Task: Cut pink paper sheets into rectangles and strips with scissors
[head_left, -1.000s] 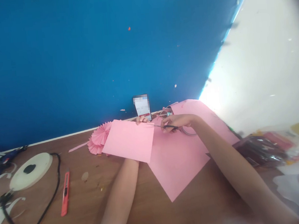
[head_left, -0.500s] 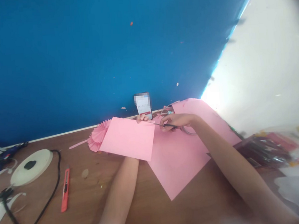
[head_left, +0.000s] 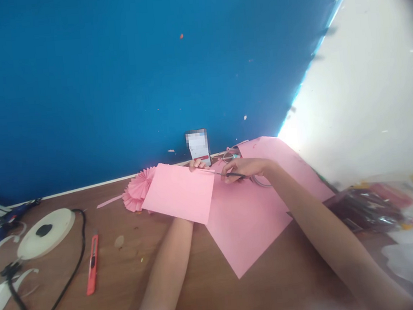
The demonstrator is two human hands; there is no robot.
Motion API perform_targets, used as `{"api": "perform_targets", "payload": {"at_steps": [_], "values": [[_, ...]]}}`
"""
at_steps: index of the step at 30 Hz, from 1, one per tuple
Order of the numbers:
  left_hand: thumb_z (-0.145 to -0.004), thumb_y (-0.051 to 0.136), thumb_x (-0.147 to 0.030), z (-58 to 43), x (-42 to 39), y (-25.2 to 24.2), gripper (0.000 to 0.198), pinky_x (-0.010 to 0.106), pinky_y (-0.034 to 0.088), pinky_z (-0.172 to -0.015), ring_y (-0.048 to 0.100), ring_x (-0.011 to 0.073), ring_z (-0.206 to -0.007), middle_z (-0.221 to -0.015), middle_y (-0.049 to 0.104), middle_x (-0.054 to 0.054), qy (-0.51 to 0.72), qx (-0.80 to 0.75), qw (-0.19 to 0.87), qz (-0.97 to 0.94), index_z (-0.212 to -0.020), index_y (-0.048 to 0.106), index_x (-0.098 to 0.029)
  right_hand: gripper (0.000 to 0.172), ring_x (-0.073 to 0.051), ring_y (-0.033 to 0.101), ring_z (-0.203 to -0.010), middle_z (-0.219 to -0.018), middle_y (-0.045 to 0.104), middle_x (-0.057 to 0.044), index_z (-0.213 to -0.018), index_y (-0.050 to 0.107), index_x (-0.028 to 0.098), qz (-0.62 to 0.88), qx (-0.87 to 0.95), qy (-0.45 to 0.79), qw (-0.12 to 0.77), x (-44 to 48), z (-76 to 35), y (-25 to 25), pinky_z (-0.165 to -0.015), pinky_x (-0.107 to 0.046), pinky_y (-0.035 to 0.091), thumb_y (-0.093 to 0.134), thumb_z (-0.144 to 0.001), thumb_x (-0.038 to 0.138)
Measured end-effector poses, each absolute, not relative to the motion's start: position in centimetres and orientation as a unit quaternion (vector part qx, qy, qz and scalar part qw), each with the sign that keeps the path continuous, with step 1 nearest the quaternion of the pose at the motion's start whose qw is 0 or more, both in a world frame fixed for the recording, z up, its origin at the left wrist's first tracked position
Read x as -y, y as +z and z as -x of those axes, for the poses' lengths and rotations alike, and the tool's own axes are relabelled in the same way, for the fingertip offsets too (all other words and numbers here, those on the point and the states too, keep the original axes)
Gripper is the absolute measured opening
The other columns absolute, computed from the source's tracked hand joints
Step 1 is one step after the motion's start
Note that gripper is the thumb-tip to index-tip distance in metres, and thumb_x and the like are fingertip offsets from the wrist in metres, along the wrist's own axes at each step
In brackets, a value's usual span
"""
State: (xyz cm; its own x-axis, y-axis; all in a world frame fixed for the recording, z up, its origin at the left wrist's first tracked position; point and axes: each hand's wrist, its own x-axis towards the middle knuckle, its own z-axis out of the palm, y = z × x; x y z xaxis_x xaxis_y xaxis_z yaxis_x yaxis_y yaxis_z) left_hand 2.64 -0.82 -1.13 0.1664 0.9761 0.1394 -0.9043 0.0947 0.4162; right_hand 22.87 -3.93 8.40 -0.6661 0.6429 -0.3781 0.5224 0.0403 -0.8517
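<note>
A rectangular sheet of pink paper (head_left: 179,193) is raised above the table, gripped at its far edge by my left hand (head_left: 198,164). Only the fingertips show over that edge; the sheet covers the rest of the hand. My right hand (head_left: 237,170) is closed round the dark handles of a pair of scissors (head_left: 235,174). Their thin blades point left and lie along the far right edge of the sheet. Under my right hand lies a larger pink sheet (head_left: 249,233). Left of the raised sheet sits a pleated pink paper fan (head_left: 137,190), partly hidden.
A phone (head_left: 199,148) leans on the blue wall. On the left lie a red utility knife (head_left: 92,266), a round white disc (head_left: 47,233) and a black cable (head_left: 78,277). Plastic-wrapped items (head_left: 370,208) stand at right. More pink paper (head_left: 283,163) rests behind my right arm.
The view has shifted very slightly, so everything sits a little lower and to the right. Both hands keep their hold, with the scissors still at the sheet's far edge.
</note>
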Motion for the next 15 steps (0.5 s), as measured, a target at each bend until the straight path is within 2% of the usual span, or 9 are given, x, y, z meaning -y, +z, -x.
{"api": "perform_targets", "payload": {"at_steps": [4,15], "values": [[-0.078,0.035,-0.068,-2.5,1.0,-1.4,0.053,0.034,0.036,-0.068,0.038,0.0164,-0.064,-0.062,0.038,0.004,0.632,-0.089,0.736,-0.226,-0.054,0.034,-0.021,0.038,-0.009,0.047,-0.058,-0.070,0.056,0.000,-0.095,0.068,0.021,0.414,0.720,0.555,0.058,3.8,-22.9,8.1,-0.052,-0.021,0.036,0.071,-0.066,0.046],[-0.067,0.039,-0.080,-2.4,0.8,-2.1,0.062,0.033,0.038,-0.063,0.038,0.0148,-0.064,-0.063,0.040,0.004,0.640,-0.058,0.731,-0.230,-0.054,0.031,-0.020,0.037,-0.009,0.045,-0.062,-0.076,0.056,0.000,-0.091,0.065,0.020,0.421,0.730,0.537,0.049,3.9,-22.9,8.1,-0.055,-0.022,0.035,0.069,-0.068,0.049]]}}
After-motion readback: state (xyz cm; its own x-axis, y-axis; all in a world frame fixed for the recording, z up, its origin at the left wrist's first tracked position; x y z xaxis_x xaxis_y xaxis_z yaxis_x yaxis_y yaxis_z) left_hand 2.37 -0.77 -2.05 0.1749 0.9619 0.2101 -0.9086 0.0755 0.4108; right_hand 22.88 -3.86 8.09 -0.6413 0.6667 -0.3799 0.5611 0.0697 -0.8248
